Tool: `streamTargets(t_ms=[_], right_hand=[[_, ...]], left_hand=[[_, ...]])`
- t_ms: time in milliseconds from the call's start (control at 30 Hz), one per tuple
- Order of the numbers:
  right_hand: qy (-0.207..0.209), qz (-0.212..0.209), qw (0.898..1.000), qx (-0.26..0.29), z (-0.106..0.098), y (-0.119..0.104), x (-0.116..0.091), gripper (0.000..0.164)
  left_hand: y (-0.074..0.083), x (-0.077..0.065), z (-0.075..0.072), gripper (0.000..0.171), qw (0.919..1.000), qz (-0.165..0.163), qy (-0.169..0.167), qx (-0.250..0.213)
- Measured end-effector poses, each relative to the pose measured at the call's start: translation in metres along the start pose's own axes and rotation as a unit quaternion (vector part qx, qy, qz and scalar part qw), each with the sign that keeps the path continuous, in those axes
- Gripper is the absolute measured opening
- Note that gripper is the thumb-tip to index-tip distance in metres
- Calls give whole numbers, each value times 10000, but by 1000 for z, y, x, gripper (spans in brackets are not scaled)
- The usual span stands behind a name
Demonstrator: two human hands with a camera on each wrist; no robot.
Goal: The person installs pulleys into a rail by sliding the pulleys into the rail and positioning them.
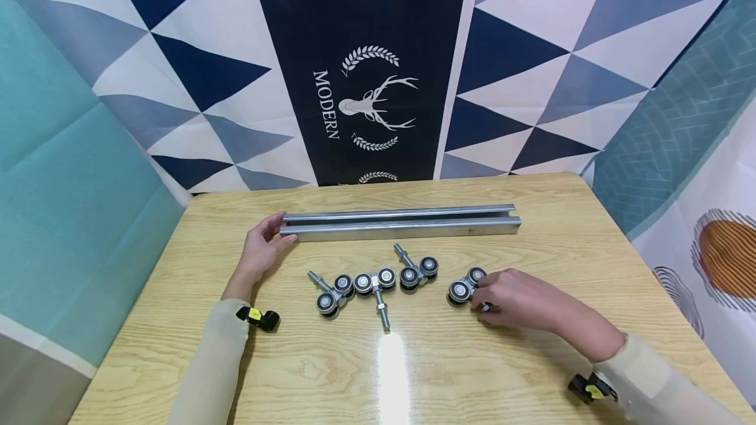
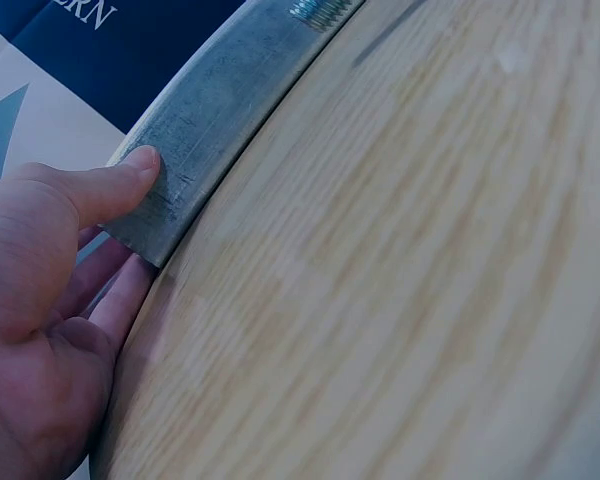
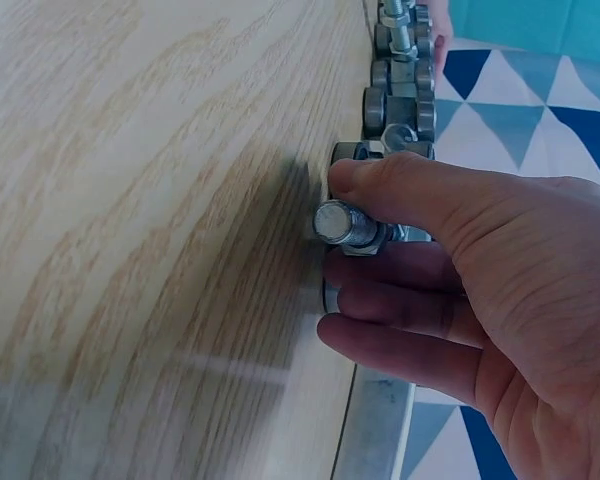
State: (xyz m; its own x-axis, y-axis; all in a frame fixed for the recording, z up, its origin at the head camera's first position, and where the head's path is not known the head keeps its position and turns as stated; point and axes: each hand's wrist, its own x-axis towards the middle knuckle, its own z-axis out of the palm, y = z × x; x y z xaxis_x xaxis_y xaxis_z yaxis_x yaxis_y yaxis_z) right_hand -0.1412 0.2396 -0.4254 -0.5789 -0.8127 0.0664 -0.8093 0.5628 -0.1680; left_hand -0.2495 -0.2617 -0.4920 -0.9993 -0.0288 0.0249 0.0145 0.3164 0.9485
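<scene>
A steel C-channel track [image 1: 407, 231] lies lengthwise across the back of the table, its slot facing up. My left hand [image 1: 262, 251] holds its left end; in the left wrist view the thumb [image 2: 130, 180] presses the near side and the fingers go behind the end. To the right, my right hand [image 1: 522, 297] pinches a roller trolley [image 1: 459, 292] by its threaded bolt [image 3: 345, 224], which points toward the near side. Three more roller trolleys, a left one [image 1: 326, 302], a middle one [image 1: 363, 283] and a right one [image 1: 409, 277], lie in front of the track.
The wooden table [image 1: 319, 372] has a bright glare near its front middle. A patterned cloth [image 1: 378, 31] hangs behind the back edge, with teal cloth [image 1: 77, 149] at the left. Black wrist cameras sit on both sleeves.
</scene>
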Motion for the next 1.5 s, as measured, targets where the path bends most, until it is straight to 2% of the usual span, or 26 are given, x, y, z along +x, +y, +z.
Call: streamTargets(t_ms=[300,600,1000,1300,1500], right_hand=[[108,-87,9999,-57,0,0,0,10],[-150,29,9999,-51,-4,1,3,8],[-214,149,9996,-134,-11,1,8,11],[-11,50,9993,-370,-16,2,12,10],[307,-96,9987,-406,-19,3,18,12]], left_hand=[[0,-2,0,65,10000,-1,40,6],[1,-2,0,67,10000,19,28,38],[2,-2,0,67,10000,-37,15,-79],[4,-2,0,66,10000,-62,54,-30],[4,-2,0,66,9999,-90,43,-13]])
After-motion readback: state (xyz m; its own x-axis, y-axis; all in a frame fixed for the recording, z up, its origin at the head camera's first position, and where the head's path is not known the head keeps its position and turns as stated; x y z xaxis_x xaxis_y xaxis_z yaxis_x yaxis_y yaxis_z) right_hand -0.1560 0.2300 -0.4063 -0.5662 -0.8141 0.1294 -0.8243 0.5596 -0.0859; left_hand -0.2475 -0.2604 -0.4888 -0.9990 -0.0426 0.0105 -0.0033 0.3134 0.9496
